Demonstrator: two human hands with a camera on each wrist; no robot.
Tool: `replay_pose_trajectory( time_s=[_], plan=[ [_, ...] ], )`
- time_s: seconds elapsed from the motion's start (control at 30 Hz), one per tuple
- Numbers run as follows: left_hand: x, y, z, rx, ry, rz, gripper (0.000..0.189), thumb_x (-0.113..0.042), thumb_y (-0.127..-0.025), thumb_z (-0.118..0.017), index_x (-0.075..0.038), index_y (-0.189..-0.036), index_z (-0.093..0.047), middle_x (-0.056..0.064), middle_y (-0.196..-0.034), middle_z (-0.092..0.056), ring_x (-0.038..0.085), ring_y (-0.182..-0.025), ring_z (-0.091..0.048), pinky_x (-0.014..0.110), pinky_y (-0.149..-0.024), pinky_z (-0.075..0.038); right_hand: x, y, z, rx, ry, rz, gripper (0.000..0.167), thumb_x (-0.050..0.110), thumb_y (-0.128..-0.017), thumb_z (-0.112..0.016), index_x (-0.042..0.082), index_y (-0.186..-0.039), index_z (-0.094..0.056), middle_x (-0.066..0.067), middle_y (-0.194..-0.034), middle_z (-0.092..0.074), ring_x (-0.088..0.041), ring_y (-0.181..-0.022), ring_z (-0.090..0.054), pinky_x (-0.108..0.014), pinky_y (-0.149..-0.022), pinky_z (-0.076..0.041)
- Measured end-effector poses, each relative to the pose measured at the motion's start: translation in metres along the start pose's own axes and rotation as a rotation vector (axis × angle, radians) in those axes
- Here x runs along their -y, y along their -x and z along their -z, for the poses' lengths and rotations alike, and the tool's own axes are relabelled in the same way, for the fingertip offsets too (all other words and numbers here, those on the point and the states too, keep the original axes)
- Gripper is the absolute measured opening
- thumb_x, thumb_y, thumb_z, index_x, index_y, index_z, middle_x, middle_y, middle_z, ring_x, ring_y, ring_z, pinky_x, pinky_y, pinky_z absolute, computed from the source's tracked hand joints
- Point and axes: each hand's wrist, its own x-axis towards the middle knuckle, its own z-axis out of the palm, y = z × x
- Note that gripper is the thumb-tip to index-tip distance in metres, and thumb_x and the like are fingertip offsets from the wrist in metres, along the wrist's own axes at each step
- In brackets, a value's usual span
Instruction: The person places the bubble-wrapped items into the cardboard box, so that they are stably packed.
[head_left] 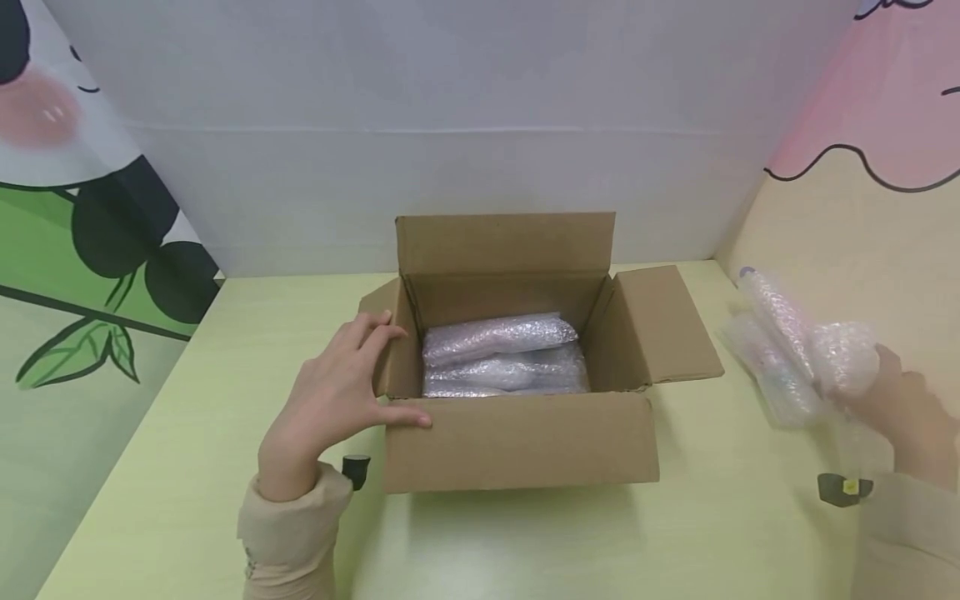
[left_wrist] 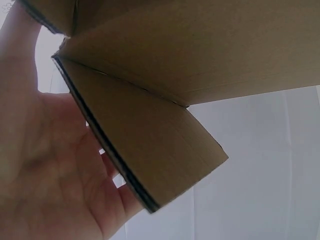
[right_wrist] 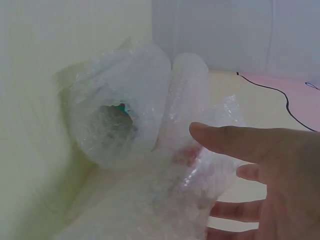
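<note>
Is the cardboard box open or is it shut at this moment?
Open: the flaps of the box are spread apart, and bubble-wrapped packages are visible inside.

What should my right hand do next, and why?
I'd probably close the right hand gently around the nearest bubble-wrapped bundle: the thumb and fingers are right at the wrap but look fairly straight, with no firm grip visible. The left hand touches the open cardboard box, where similar wrapped packages lie.
</note>
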Motion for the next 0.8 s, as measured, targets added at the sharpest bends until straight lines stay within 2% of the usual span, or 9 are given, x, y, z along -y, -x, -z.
replay_pose_trajectory(
  time_s=[0.1,0.17,0.27,0.33,0.4,0.53,0.63,0.8],
  plan=[
    [0.0,0.0,0.0,0.003,0.002,0.002,0.102,-0.075,-0.052,-0.078,-0.013,-0.129,-0.052,0.009,-0.141,-0.044,0.029,-0.12,-0.05,0.044,-0.06,-0.053,-0.003,0.0,-0.007,-0.044,-0.008,0.001,0.108,0.057,-0.089,-0.055,-0.012,-0.147,0.005,-0.053,-0.111,-0.034,-0.061,-0.09,-0.044,-0.051,-0.052,-0.042],
    [0.0,0.0,0.0,0.004,0.003,0.002,0.102,-0.075,-0.052,-0.078,-0.013,-0.129,-0.052,0.009,-0.141,-0.044,0.029,-0.12,-0.05,0.044,-0.06,-0.053,-0.003,0.002,-0.01,-0.061,-0.016,-0.007,0.111,0.056,-0.09,-0.055,-0.013,-0.146,0.011,-0.056,-0.112,-0.033,-0.063,-0.09,-0.045,-0.053,-0.052,-0.043],
    [-0.001,0.0,0.0,0.005,0.002,0.002,0.102,-0.074,-0.052,-0.078,-0.013,-0.129,-0.052,0.009,-0.141,-0.044,0.029,-0.12,-0.05,0.043,-0.059,-0.052,-0.002,0.004,-0.012,-0.074,-0.017,-0.038,0.113,0.057,-0.09,-0.054,-0.012,-0.146,0.016,-0.058,-0.114,-0.034,-0.066,-0.095,-0.045,-0.061,-0.057,-0.043],
    [-0.001,0.0,0.0,0.004,-0.001,0.003,0.102,-0.074,-0.052,-0.078,-0.013,-0.129,-0.053,0.009,-0.141,-0.044,0.029,-0.12,-0.05,0.043,-0.059,-0.052,-0.001,0.005,-0.012,-0.054,-0.008,-0.074,0.116,0.06,-0.09,-0.051,-0.013,-0.144,0.021,-0.059,-0.118,-0.03,-0.068,-0.101,-0.041,-0.066,-0.063,-0.041],
    [-0.001,0.0,0.0,0.003,-0.001,0.002,0.102,-0.073,-0.052,-0.078,-0.012,-0.129,-0.053,0.009,-0.141,-0.044,0.03,-0.12,-0.051,0.043,-0.059,-0.052,-0.002,0.006,-0.012,-0.041,0.005,-0.093,0.117,0.064,-0.089,-0.049,-0.014,-0.143,0.02,-0.058,-0.124,-0.028,-0.069,-0.107,-0.039,-0.07,-0.068,-0.039],
    [-0.001,0.001,0.001,0.0,-0.003,-0.003,0.101,-0.073,-0.052,-0.079,-0.012,-0.129,-0.053,0.01,-0.14,-0.044,0.03,-0.119,-0.051,0.043,-0.059,-0.052,-0.004,0.006,-0.011,-0.027,0.027,-0.069,0.11,0.065,-0.09,-0.047,-0.021,-0.143,-0.004,-0.051,-0.131,-0.027,-0.068,-0.109,-0.037,-0.073,-0.072,-0.037],
    [-0.001,0.001,0.001,0.001,-0.004,-0.004,0.101,-0.073,-0.052,-0.079,-0.012,-0.129,-0.053,0.01,-0.14,-0.044,0.03,-0.119,-0.051,0.043,-0.059,-0.053,-0.005,0.006,-0.01,-0.036,0.035,-0.023,0.097,0.062,-0.092,-0.048,-0.021,-0.136,-0.024,-0.048,-0.126,-0.032,-0.067,-0.103,-0.04,-0.072,-0.068,-0.038],
    [-0.001,0.001,0.001,0.006,-0.003,0.004,0.102,-0.073,-0.052,-0.079,-0.012,-0.129,-0.052,0.01,-0.141,-0.044,0.03,-0.12,-0.05,0.044,-0.06,-0.053,0.0,0.007,-0.007,-0.056,0.023,0.005,0.089,0.057,-0.091,-0.054,-0.018,-0.131,-0.031,-0.047,-0.117,-0.041,-0.063,-0.096,-0.048,-0.065,-0.064,-0.04]
  ],
)
